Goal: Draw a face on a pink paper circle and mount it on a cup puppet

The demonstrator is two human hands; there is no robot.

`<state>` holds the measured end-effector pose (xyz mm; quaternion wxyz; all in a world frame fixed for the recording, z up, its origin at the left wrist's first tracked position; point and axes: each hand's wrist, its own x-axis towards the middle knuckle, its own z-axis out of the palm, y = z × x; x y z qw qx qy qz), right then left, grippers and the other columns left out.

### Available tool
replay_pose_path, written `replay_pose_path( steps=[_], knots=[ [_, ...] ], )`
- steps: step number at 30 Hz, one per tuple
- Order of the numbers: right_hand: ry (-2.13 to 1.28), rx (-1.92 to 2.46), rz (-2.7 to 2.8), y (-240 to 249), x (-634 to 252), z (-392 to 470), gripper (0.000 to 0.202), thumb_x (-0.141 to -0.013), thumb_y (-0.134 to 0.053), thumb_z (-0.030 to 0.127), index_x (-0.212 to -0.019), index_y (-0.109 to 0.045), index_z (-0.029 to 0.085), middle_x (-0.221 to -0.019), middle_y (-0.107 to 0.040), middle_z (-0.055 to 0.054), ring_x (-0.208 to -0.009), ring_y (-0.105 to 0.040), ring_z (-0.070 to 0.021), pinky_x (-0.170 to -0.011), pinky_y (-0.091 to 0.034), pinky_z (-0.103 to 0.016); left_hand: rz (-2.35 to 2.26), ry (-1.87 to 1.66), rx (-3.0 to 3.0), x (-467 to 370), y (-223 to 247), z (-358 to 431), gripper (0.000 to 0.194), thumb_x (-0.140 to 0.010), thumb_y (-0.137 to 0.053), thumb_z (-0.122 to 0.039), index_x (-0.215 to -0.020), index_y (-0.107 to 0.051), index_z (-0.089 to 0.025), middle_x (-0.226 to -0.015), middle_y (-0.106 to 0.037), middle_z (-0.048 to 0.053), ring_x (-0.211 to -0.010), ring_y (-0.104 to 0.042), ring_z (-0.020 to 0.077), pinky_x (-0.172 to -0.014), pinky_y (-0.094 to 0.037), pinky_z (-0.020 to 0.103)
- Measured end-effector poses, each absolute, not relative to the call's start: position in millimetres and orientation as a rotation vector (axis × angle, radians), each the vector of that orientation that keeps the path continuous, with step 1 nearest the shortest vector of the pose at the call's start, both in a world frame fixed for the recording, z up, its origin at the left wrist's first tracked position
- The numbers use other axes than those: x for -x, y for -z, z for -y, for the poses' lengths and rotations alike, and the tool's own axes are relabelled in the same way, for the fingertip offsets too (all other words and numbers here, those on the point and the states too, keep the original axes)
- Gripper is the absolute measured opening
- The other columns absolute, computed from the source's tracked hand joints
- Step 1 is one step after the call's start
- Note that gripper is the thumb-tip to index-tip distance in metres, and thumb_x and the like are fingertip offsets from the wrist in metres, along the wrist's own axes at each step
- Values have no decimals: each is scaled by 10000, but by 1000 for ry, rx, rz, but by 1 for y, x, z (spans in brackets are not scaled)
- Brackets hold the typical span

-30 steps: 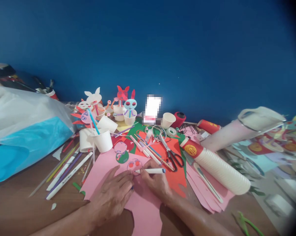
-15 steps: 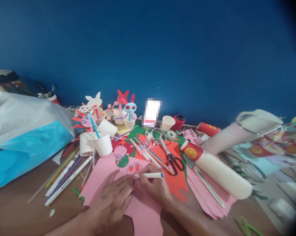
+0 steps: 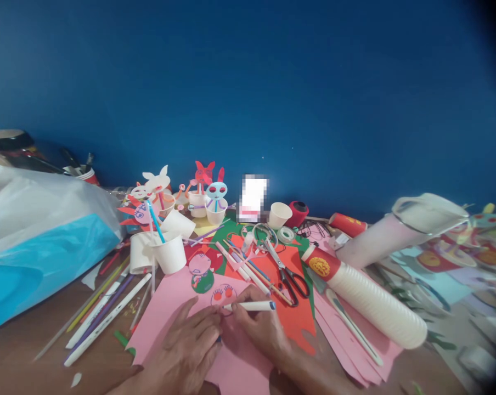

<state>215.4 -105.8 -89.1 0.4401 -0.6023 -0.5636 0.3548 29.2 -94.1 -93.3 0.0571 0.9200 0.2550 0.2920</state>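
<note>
White marker [image 3: 251, 306] is being gripped in the right hand [image 3: 259, 325], fingers clamped round the barrel, tip being pressed to a drawn face [image 3: 224, 294] on the pink paper [image 3: 172, 307] near the counter's front edge. Paper is being pinned by the left hand [image 3: 189, 351], fingers flat and slightly spread. Scissors [image 3: 287, 270] are lying just beyond.

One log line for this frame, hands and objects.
left hand: flat on pink paper | right hand: holding white marker | scissors: beside
</note>
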Motion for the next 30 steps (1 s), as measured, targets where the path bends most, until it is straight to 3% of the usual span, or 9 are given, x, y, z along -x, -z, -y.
replay_pose_path(
  steps=[6,11,18,25,30],
  knots=[
    [-859,1484,1371,90,-215,107,78,-782,-562,203,-706,-550,188,-563,-573,28,-499,-520,-117,-467,-396,-207,-770,-896,-2814,-29,93,93,237,-901,-408,-146,-1045,-589,-200,-1006,-703,34,-1106,-583,144,-1165,-116,368],
    [-905,1412,1289,89,-215,107,58,-767,-584,208,-737,-537,195,-618,-617,14,-552,-572,-134,-501,-446,-210,-719,-896,-2918,-26,101,91,177,-880,-447,-176,-918,-613,-225,-934,-707,22,-1067,-600,167,-1165,-122,416],
    [-904,1408,1322,92,-217,107,55,-775,-567,212,-730,-542,191,-615,-597,17,-549,-543,-126,-503,-426,-210,-712,-916,-2933,-26,105,90,198,-894,-447,-213,-1001,-614,-217,-966,-708,47,-1073,-605,192,-1149,-198,440],
    [-910,1460,1298,94,-217,108,109,-791,-550,227,-693,-517,194,-579,-562,29,-533,-530,-123,-498,-414,-215,-782,-904,-2773,-30,93,95,256,-927,-388,-160,-1086,-586,-185,-1047,-700,45,-1109,-583,145,-1167,-86,366],
    [-869,1470,1352,94,-219,109,128,-803,-567,245,-697,-514,195,-569,-549,41,-506,-505,-109,-473,-391,-206,-784,-850,-2758,-31,83,95,212,-919,-399,-143,-978,-597,-193,-982,-710,27,-1076,-599,150,-1157,-97,359]
  ],
)
